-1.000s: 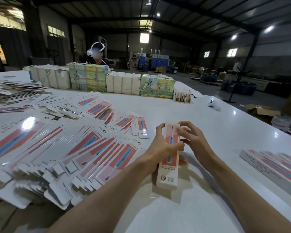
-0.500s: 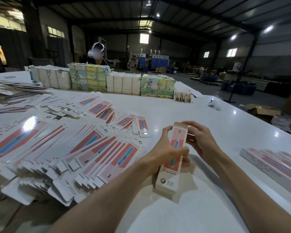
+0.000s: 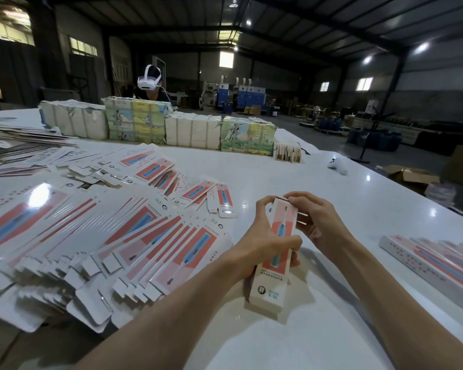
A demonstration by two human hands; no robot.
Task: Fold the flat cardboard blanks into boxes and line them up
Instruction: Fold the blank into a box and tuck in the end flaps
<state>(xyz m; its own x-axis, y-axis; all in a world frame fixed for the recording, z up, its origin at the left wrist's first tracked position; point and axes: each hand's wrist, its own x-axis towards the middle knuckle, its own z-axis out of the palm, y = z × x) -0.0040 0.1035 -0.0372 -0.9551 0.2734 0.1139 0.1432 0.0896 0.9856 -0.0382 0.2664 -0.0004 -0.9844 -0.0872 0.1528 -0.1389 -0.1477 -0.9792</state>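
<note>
A long narrow box (image 3: 274,268), white and coral with a blue toothbrush picture, stands tilted above the white table (image 3: 332,329) in front of me. My left hand (image 3: 262,241) grips its middle, thumb across the front. My right hand (image 3: 313,220) pinches the flaps at its far top end. A wide fan of flat blanks (image 3: 104,236) of the same print covers the table to the left. Folded boxes (image 3: 436,265) lie side by side in a row at the right edge.
Wrapped stacks of cartons (image 3: 155,124) line the far side of the table, with a person in a white headset (image 3: 149,81) behind them. A small white object (image 3: 338,165) lies far right. An open cardboard carton (image 3: 409,174) sits on the floor beyond.
The box has tilted further over, its top leaning right. My right hand has shifted from the box's side to its top end, where it works the flaps.
</note>
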